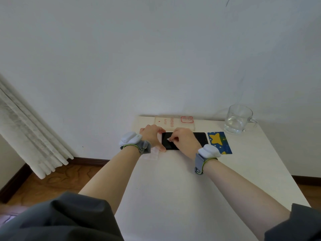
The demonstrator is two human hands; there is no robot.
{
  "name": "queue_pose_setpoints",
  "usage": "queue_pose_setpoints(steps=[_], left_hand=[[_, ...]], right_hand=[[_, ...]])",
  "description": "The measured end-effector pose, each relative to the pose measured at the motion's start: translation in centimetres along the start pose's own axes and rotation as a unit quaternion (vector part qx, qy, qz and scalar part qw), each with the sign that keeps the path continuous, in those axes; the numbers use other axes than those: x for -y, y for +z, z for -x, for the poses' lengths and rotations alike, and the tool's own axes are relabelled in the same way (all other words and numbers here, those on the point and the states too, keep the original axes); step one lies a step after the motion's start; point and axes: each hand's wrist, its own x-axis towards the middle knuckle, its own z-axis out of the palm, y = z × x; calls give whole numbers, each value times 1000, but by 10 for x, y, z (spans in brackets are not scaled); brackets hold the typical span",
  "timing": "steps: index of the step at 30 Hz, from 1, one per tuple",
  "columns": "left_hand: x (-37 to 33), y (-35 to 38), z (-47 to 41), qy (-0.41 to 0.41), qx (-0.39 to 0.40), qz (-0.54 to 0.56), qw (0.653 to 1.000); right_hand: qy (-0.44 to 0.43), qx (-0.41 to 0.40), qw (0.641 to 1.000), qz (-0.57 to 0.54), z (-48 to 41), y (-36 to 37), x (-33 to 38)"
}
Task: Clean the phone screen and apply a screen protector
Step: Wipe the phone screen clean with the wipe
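As our phone (199, 138) lies flat on the desk (173, 180), long axis left to right, we list: left hand (152, 134) clasping its left end between thumb and fingers; right hand (184, 142) over mid-screen, pinching a small white tab (168, 139); the uncovered length runs rightward from both hands

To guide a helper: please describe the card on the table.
On the white table, find the glass mug at the far right. Nearer than it, beside the black phone, lies the card: alone blue, with a yellow star.
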Motion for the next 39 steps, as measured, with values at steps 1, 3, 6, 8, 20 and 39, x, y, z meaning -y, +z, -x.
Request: queue_pose_setpoints(steps=[1,3,6,8,20,39], left_hand=[[1,0,0,0,-1,2,1000],[1,1,1,1,-2,-1,1000],[2,2,1,2,-5,-13,1000],[1,2,1,1,-4,-20,1000],[3,3,-2,-6,17,-29,999],[4,7,-16,-55,27,-57,996]], right_hand=[[26,-19,999,0,-1,0,-2],[49,-33,998,4,-1,2,1],[12,-19,1000,-7,6,9,16],[-24,11,1000,-3,11,12,20],[25,-7,999,26,20,9,9],[-46,-91,994,50,48,24,-7]])
